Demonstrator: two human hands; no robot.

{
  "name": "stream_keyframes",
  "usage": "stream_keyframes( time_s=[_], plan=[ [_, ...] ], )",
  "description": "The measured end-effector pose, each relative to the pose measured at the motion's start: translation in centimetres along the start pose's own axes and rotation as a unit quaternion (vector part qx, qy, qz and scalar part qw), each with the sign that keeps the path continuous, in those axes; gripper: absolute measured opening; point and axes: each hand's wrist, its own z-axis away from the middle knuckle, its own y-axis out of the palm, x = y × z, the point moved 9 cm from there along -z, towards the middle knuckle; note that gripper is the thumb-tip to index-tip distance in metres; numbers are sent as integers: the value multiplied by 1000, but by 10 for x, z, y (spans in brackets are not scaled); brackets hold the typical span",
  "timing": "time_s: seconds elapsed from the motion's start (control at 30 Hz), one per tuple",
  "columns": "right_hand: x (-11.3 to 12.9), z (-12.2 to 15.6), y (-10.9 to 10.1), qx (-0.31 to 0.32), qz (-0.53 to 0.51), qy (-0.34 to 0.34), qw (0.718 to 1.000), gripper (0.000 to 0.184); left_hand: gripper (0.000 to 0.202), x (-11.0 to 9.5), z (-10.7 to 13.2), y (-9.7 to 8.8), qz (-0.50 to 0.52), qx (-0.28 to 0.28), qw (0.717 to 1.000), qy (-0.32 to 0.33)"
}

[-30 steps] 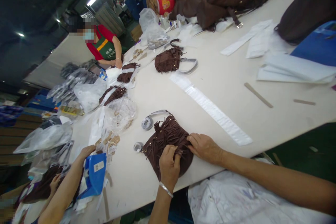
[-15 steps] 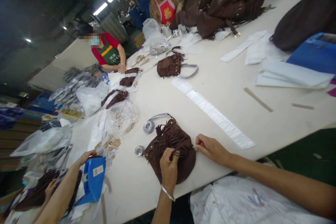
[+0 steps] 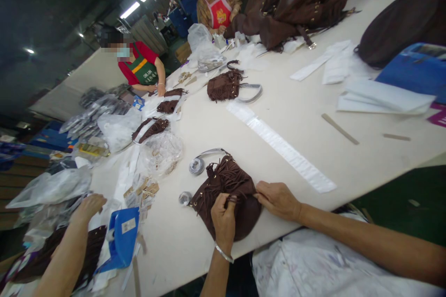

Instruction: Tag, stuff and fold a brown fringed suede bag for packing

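Observation:
A dark brown fringed bag [image 3: 244,227] lies on the table in front of me, with gold-coloured eyelets near its top. My left hand [image 3: 224,220], a silver bangle on its wrist, is closed on strands of the bag's fringe [image 3: 232,174]. At the bag's right edge my right hand [image 3: 278,200] is closed in a pinch. What sits between its fingertips is too small to make out. A grey wrapped strap [image 3: 197,166] is coiled beside the bag's top, and a second grey roll [image 3: 185,198] lies at its left corner.
A long white strip [image 3: 282,148] lies beyond my right hand. To the left stand a blue dispenser [image 3: 123,236] and a co-worker's arm [image 3: 75,236]. More brown bags [image 3: 225,86] and clear plastic [image 3: 162,153] lie farther off. Two people work across the table.
My right hand has moved left, from just off the bag to its edge. My left hand keeps its grip on the fringe. The co-worker's hand has left the blue dispenser.

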Motion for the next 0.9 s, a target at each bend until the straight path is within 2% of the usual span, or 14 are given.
stream_keyframes(
  time_s=[0.2,0.3,0.43,0.53,0.7,0.9],
  plan=[
    [-21,6,-1,14,-13,46,999,19,18,4,17,20,11,-29,999,37],
    [-15,8,-2,13,26,46,998,13,14,-1,24,26,-1,-34,997,66],
    [8,2,-6,-8,141,7,990,18,11,-5,28,27,-25,-39,995,84],
    [17,-6,-6,-11,199,-12,980,12,11,-7,31,31,-45,-36,992,109],
    [10,-3,2,13,204,-36,978,4,13,-3,37,36,-79,-62,986,137],
    [-1,7,-2,12,189,-7,982,15,13,-2,40,40,-107,-71,982,141]
  ],
)
